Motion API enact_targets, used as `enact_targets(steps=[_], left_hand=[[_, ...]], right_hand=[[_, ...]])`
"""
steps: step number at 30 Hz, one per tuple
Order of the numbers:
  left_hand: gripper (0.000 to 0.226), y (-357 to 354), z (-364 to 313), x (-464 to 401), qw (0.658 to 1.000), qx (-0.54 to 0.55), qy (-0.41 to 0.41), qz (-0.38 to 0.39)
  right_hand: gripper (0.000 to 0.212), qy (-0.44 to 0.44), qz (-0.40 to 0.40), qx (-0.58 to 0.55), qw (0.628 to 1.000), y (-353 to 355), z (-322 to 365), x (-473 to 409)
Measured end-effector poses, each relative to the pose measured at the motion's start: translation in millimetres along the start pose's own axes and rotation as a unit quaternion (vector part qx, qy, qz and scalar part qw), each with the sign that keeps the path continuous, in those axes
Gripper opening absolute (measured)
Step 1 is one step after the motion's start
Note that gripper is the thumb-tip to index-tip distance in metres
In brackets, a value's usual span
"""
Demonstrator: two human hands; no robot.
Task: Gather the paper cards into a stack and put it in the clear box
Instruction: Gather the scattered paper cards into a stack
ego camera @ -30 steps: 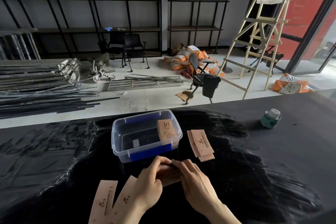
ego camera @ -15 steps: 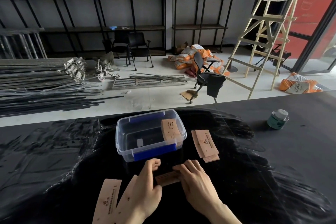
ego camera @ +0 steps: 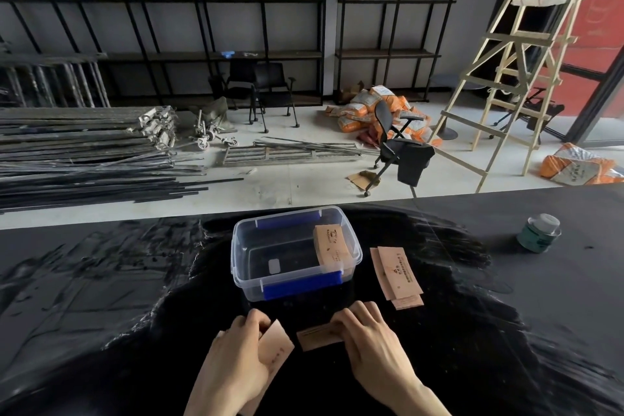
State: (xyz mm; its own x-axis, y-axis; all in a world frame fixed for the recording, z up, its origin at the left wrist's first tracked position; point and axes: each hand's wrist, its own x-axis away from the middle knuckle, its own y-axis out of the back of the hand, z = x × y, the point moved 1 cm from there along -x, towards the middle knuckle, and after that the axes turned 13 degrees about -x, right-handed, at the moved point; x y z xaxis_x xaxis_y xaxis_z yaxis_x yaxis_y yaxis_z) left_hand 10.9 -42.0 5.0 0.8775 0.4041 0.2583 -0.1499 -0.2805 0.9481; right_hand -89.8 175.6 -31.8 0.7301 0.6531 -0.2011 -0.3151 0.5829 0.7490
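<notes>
A clear box (ego camera: 246,267) with blue clips stands on the black table, a tan paper card (ego camera: 332,245) leaning inside its right end. My left hand (ego camera: 233,365) holds a tan card (ego camera: 277,349) lifted off the table in front of the box. My right hand (ego camera: 371,344) presses its fingers on a small stack of cards (ego camera: 315,338) lying flat just right of that. More overlapping cards (ego camera: 396,272) lie on the table to the right of the box.
A green tin with a clear lid (ego camera: 538,233) stands far right on the black table (ego camera: 101,297). Beyond the table's far edge are metal bars, an office chair (ego camera: 401,152), a wooden ladder (ego camera: 516,54) and orange sacks on the floor.
My left hand has drawn back to the left and picked up a card; the two cards lying by my left wrist are no longer seen on the table. My right hand stays on the stack.
</notes>
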Motion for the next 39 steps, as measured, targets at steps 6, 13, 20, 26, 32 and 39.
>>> enact_targets(steps=[6, 13, 20, 26, 32, 39], left_hand=[[0.033, 10, -17, -11, 0.973, 0.215, -0.044, -0.076], [0.04, -6, -57, -10, 0.942, 0.31, -0.128, -0.019], [0.028, -9, -14, -10, 0.961, 0.228, -0.007, -0.157], [0.063, -11, 38, 11, 0.985, 0.031, 0.109, -0.127], [0.078, -17, 53, 30, 0.984, -0.06, 0.134, -0.097], [0.05, -10, 65, 30, 0.977, 0.124, 0.104, -0.138]], right_hand=[[0.026, -0.002, -0.002, -0.011, 1.0, 3, 1, 2], [0.075, -0.031, -0.011, -0.05, 0.998, -4, 5, -3], [0.032, 0.015, -0.016, -0.023, 0.999, -12, 1, -6], [0.027, 0.043, -0.003, -0.034, 0.999, -27, 13, -16], [0.027, 0.065, 0.035, -0.045, 0.996, -46, 32, -28], [0.021, 0.091, 0.064, -0.053, 0.992, -51, 42, -31]])
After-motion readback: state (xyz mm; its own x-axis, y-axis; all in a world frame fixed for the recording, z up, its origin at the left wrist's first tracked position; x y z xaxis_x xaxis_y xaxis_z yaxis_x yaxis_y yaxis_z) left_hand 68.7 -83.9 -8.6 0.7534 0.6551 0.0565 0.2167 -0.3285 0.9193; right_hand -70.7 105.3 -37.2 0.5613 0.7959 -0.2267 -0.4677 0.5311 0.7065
